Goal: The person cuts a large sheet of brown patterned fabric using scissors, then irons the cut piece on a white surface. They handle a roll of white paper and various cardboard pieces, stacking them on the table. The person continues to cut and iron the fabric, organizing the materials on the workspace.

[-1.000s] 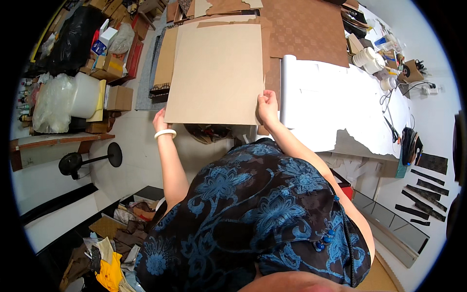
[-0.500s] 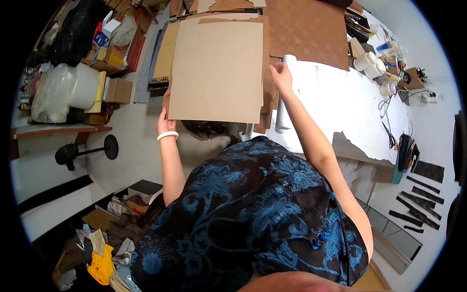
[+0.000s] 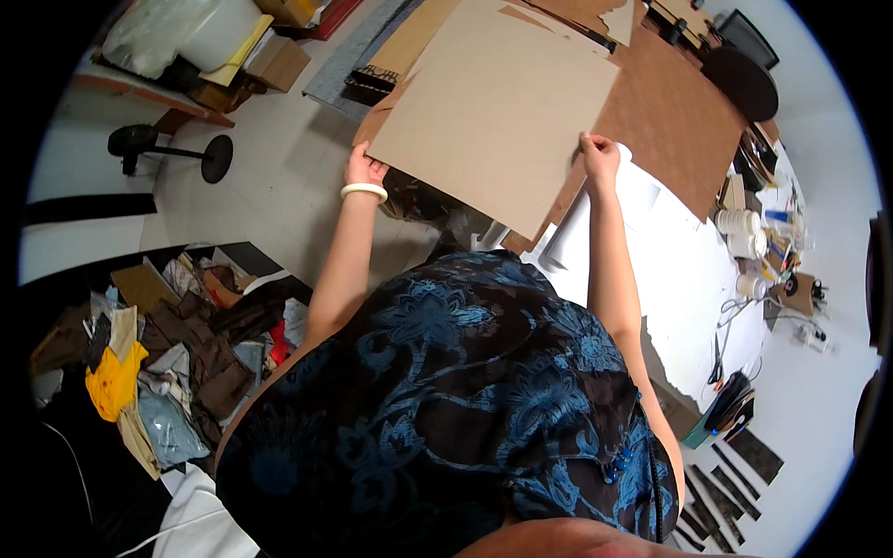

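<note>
A large beige cardboard sheet [image 3: 493,102] lies in front of me, tilted in the view, on top of brown leather-like pieces [image 3: 564,197]. My left hand [image 3: 366,168], with a white bangle on its wrist, grips the sheet's near left corner, and its fingers are partly hidden under the edge. At the sheet's right edge my right hand [image 3: 602,158] is closed in a pinch, thumb and forefinger on the edge. Beneath my right wrist runs a roll of white paper [image 3: 572,232].
Brown patterned material [image 3: 665,116] and white paper [image 3: 674,270] cover the worktable at right. White tubs [image 3: 738,221] and tools stand along its far side. At left are a black fan [image 3: 217,158] and a cardboard box [image 3: 277,63]. A scrap heap [image 3: 200,344] lies at lower left.
My view has swung, so the sheet appears slanted and further right. My right hand, earlier beside the paper roll, has come to the sheet's right edge. My left hand stays at the near left corner.
</note>
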Tool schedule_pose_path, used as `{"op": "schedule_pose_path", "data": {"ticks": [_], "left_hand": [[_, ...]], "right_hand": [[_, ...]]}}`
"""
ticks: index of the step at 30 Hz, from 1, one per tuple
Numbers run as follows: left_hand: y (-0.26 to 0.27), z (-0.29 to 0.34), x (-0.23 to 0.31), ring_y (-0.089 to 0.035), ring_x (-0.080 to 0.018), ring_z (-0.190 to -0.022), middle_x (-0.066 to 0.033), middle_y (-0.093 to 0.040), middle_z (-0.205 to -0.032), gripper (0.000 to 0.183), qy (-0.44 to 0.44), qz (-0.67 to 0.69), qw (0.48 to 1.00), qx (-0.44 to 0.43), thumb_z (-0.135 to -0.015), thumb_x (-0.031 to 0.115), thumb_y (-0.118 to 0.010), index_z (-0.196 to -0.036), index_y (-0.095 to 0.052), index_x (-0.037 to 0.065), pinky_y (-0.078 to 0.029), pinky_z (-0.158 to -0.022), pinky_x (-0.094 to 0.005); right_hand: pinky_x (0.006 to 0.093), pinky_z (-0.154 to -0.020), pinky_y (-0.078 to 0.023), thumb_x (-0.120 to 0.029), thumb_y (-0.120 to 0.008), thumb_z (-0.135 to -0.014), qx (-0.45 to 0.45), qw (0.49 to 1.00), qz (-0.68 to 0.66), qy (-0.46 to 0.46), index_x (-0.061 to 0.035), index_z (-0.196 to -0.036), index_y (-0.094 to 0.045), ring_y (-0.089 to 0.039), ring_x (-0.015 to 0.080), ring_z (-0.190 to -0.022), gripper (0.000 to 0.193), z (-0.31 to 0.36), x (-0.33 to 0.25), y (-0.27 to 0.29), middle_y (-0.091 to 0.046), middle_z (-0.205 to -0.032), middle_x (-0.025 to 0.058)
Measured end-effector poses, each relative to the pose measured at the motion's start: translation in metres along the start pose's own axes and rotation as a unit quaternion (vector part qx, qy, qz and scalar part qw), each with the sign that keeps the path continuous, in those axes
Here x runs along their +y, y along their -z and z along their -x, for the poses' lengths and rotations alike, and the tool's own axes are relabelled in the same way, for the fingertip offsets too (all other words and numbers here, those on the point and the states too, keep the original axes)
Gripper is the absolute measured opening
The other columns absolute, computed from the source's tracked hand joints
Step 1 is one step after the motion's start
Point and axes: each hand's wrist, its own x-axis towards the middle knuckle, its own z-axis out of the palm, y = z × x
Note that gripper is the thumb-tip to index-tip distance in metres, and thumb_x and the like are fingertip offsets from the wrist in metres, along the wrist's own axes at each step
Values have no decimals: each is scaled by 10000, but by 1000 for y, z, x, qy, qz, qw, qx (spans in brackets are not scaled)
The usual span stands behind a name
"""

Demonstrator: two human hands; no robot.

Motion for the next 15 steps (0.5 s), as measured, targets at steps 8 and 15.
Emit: {"op": "schedule_pose_path", "data": {"ticks": [8, 15], "left_hand": [[3, -9, -19, -571, -322, -1118, -182, -569, -1215, 401, 22, 35, 999, 7, -942, 225, -541, -1262, -456, -1, -495, -924, -484], [2, -1, -16, -588, -324, -1089, -180, -586, -1189, 398, -4, 17, 1000, 6, -944, 217, -554, -1255, -470, -16, -479, -947, -497]], "right_hand": [[239, -589, -462, -84, -627, -930, 70, 971, -222, -53, 17, -1221, -471, -573, 100, -692, 345, 29, -6, 39, -647, -849, 50], [234, -616, -475, -64, -599, -944, 21, 968, -243, -56, 45, -1250, -465, -572, 87, -679, 351, 65, -4, 40, -646, -822, 34]]}}
